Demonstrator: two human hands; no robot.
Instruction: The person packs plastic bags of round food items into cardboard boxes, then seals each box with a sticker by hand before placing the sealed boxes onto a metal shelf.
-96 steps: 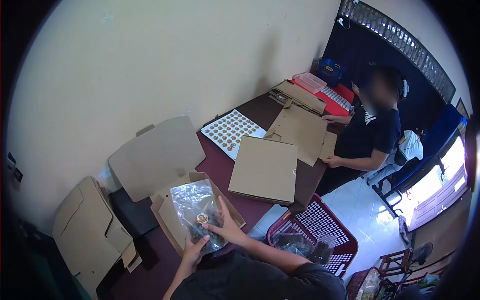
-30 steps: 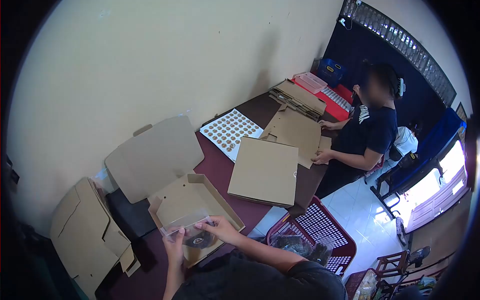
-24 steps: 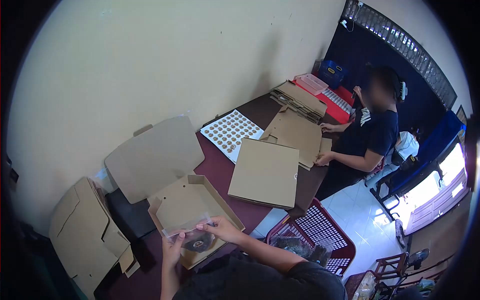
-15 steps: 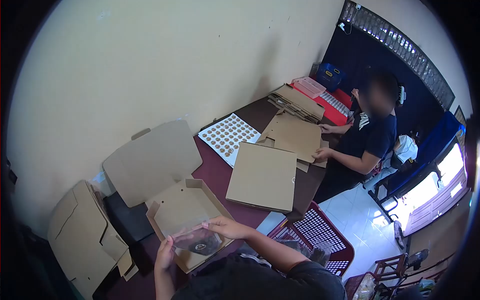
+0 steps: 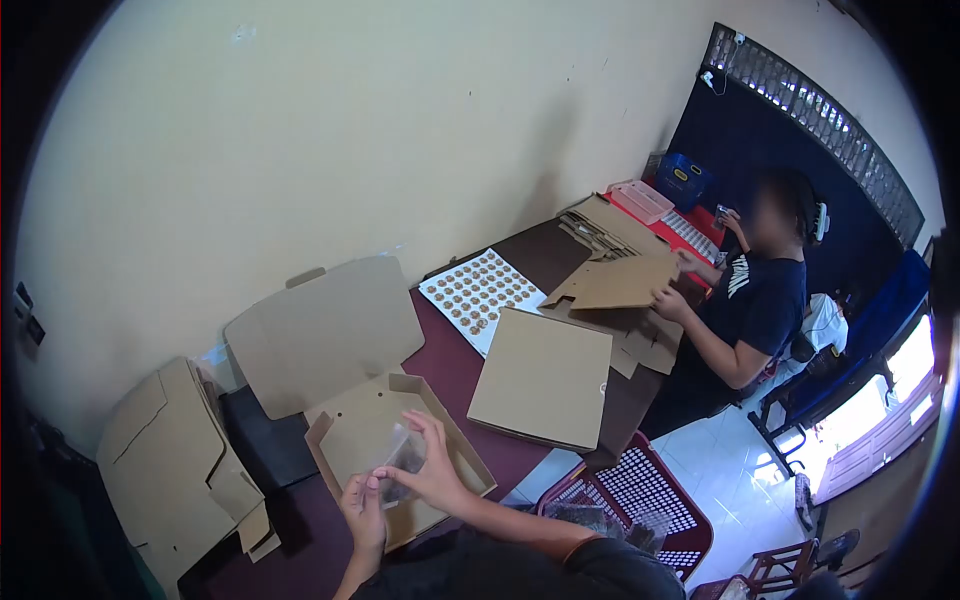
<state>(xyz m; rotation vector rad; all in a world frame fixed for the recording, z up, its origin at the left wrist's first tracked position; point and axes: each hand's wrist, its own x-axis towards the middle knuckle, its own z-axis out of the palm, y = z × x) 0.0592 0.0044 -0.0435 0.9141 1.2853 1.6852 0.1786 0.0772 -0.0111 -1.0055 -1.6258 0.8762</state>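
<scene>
In the head view, my left hand (image 5: 363, 512) pinches an edge of a small clear plastic bag (image 5: 404, 452) with something dark inside. My right hand (image 5: 432, 472) holds the same bag, its thumb meeting my left fingertips and its other fingers extended along the far side. Both hands are over an open cardboard box (image 5: 335, 452), whose lid (image 5: 325, 338) stands up toward the wall. The bag's contents are partly hidden by my right hand.
Right of the box lie a closed cardboard box (image 5: 545, 378) and a sheet of round stickers (image 5: 480, 290). A co-worker (image 5: 765, 300) handles a cardboard piece (image 5: 625, 281). Folded cardboard (image 5: 165, 465) stands at left. A maroon basket (image 5: 640, 480) holds plastic bags.
My hands have come together, and the bag, earlier stretched flat between them, is now turned more upright. The co-worker's cardboard has tilted up. The camera view has shifted slightly.
</scene>
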